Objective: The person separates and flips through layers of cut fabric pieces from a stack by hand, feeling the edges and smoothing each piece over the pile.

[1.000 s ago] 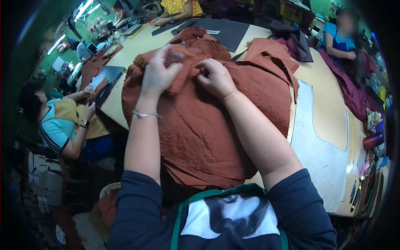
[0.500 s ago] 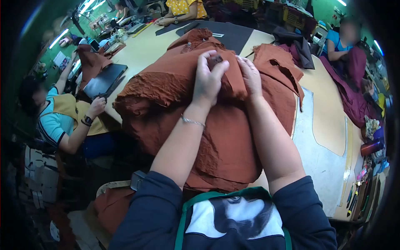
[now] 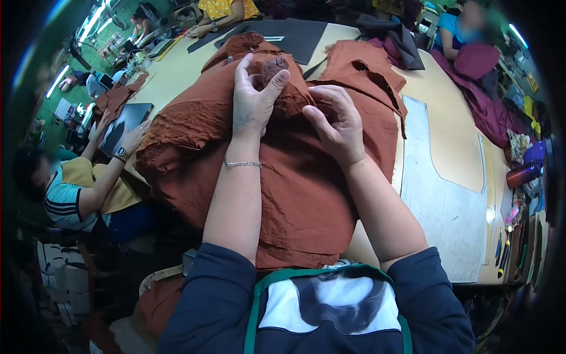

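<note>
A thick, rolled bundle of rust-brown fabric [image 3: 197,112] lies across the table in front of me, with frayed layered edges at its left end. My left hand [image 3: 253,97] rests against the bundle, its thumb and fingers around a dark brown lump [image 3: 273,68]; what the lump is made of I cannot make out. Just right of it, my right hand [image 3: 337,121] is curled, thumb and fingertips at the folded fabric edge. More of the same fabric hangs over the table's near edge below my wrists.
Pale pattern pieces [image 3: 442,194] lie on the table [image 3: 454,112] to the right, near pens [image 3: 504,259] and a dark red tumbler [image 3: 523,175]. Dark cloth [image 3: 289,41] is at the back. One person [image 3: 76,189] works at the left, others at the far side.
Both hands and the bundle now appear further left and higher in view. My right hand has turned, its thumb now showing at the fabric edge. The person at left has reached forward.
</note>
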`<action>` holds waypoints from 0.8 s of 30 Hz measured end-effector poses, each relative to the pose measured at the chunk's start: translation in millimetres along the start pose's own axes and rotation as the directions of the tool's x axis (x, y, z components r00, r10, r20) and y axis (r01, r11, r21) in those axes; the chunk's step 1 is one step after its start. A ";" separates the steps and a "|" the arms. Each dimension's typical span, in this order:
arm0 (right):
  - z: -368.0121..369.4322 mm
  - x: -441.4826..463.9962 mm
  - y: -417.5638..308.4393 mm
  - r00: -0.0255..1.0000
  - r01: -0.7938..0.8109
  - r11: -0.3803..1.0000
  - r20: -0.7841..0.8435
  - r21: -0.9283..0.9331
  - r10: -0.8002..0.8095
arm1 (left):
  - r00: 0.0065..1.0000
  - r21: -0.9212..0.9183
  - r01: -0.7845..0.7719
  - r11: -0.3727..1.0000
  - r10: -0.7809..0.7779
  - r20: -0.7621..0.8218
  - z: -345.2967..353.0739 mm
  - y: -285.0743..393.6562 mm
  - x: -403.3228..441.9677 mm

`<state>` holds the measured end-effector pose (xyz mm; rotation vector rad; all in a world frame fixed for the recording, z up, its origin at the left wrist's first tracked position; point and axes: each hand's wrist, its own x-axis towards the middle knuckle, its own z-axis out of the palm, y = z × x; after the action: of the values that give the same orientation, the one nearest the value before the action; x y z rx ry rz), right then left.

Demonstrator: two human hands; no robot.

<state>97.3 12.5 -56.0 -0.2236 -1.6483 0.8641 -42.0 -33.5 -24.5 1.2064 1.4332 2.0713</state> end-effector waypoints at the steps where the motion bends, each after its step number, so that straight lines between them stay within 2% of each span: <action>1: -1.4 2.3 -0.9 1.000 -0.004 1.000 -0.016 -0.022 0.004 | 0.999 0.041 -0.038 0.998 0.037 0.010 0.2 -3.1 0.1; 4: -3.5 1.8 6.7 1.000 0.012 0.996 -0.020 -0.084 -0.013 | 0.998 0.064 0.006 0.998 -0.010 0.062 -0.1 1.9 -4.0; 5: -4.6 0.8 5.9 1.000 -0.004 0.995 -0.021 -0.100 0.002 | 0.989 0.052 0.016 0.999 -0.023 0.147 -3.3 2.2 -2.6; 8: -7.9 -1.3 10.0 0.997 -0.077 0.996 -0.022 -0.042 0.076 | 0.967 0.160 -0.053 0.986 0.011 0.254 -7.3 0.9 -3.0; 11: -12.1 -2.2 15.6 0.955 -0.293 0.937 0.008 0.192 0.297 | 0.955 0.223 -0.086 0.971 0.017 0.295 -8.6 0.0 -3.3; 14: -15.0 0.0 11.2 0.909 -0.407 0.849 0.060 0.337 0.412 | 0.960 0.252 -0.064 0.966 -0.010 0.281 -8.3 0.3 -3.8; 18: -15.5 2.9 1.8 0.839 -0.520 0.747 0.084 0.414 0.537 | 0.960 0.226 -0.056 0.973 -0.010 0.279 -7.2 0.7 -6.1; 21: -11.6 5.2 6.1 0.857 -0.502 0.796 0.072 0.339 0.510 | 0.944 0.350 -0.134 0.927 0.011 0.331 -9.4 5.3 -6.2; 24: -11.9 18.9 -1.3 0.869 -0.494 0.852 0.122 0.173 0.479 | 0.950 0.335 -0.175 0.926 0.070 0.304 -8.2 5.2 -9.8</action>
<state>103.3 27.3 -40.3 -0.4901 -1.5816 1.4318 -42.0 -47.2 -25.3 1.7025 1.6712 1.6569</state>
